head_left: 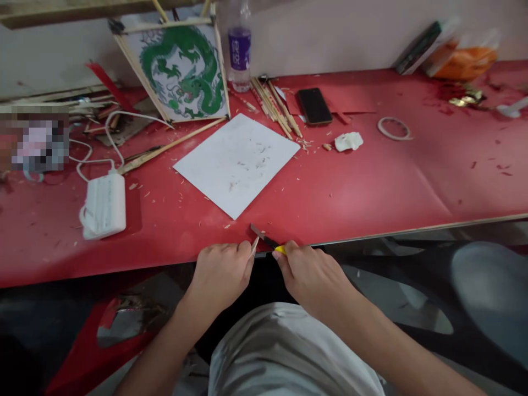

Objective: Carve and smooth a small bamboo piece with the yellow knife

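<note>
Yellow-handled, dark-bladed knife (270,242), clasped in right hand (310,269), points far-left over red worktop (371,181) near edge; left hand (223,272) pinches pale wooden stick (254,246), long axis slanting far-right.

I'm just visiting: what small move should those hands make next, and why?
Probably a short, light stroke of the knife along the thin stick, away from the left hand. The right hand holds the knife with its blade at the stick's tip, which pokes from the left hand's grip, and pale shavings dot the red table.
</note>
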A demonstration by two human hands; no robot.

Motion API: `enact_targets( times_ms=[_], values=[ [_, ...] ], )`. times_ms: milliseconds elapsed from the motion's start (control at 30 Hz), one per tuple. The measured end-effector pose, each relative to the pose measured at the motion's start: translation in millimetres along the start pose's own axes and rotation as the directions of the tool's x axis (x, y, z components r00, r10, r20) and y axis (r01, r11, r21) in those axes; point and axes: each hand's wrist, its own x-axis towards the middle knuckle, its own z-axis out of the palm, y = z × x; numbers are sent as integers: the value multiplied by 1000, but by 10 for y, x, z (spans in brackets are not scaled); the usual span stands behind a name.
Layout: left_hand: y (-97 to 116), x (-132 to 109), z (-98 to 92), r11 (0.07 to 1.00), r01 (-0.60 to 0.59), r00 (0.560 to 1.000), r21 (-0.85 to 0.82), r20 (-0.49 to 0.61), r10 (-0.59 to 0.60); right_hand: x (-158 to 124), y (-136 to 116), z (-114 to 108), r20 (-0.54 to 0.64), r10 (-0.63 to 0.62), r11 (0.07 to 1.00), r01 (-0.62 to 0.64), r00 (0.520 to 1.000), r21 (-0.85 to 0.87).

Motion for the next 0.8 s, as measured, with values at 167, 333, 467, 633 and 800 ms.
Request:
enact_targets(
  times_ms=[167, 333, 467, 633, 800],
  values=[
    [-37, 14, 51, 999, -26, 998, -34, -62, 24, -3, -11, 37, -24, 13, 998, -15, 1000, -69],
    [-37, -39, 49, 996, -34, 999, -84, -35, 32, 5, -27, 42, -58, 10, 996, -15, 998, -85],
    [-61, -133, 45, 980, -18, 1000, -199, -18, 15, 0, -1, 8, -51, 14, 1000, -15, 999, -21],
    [-61, -227, 69, 619, 68, 994, -782, 1, -109, -71, 133, 21, -4, 16, 969, -15, 1000, 248],
    [48, -259, 196, -38, 56, 978, -998, 63, -199, -143, 282, 49, -81, 38, 735, 27, 996, 678]
  ],
)
